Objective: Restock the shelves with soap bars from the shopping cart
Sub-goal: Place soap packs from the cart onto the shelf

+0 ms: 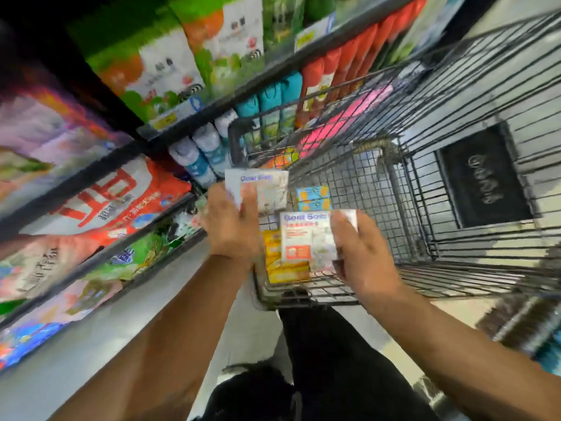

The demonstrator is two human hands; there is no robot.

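the right grip (364,253) was clamped on a white rectangular goat soap box (306,235), fingers curled over its right edge, above the near end of the grey wire shopping cart (364,183). just beyond, the left grip (230,226) pinched a second white goat soap box (264,189) over the cart's left side. inside the cart lay yellow cartons (282,268) and blue-and-yellow boxes (312,197). a pink pack (343,123) showed through the wires farther off. dark store shelves (91,174) of bagged goods stood left.

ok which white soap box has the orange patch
The lower soap box, in the right hand; the upper soap box in the left hand shows no orange.
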